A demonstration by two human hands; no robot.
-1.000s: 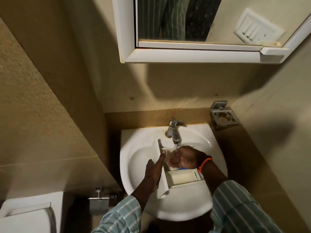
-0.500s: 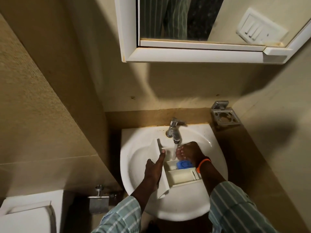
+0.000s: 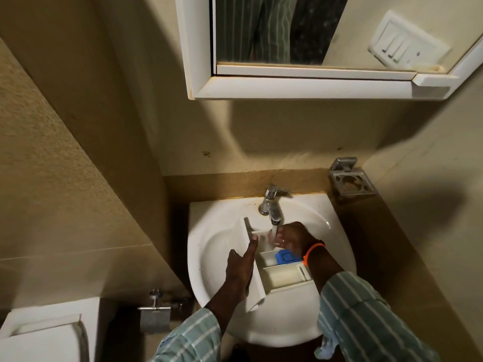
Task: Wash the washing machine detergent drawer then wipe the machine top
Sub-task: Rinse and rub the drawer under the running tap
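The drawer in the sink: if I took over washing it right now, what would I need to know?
Left hand: grips the detergent drawer by its front panel, thumb up, holding it over the sink.
Right hand: fingers in the drawer's far compartment, under running water from the tap.
Blue insert sits in the middle compartment.
Done: rinsing is under way.
Left: finish the other compartments, turn off the tap, wipe the machine top, which is out of view.
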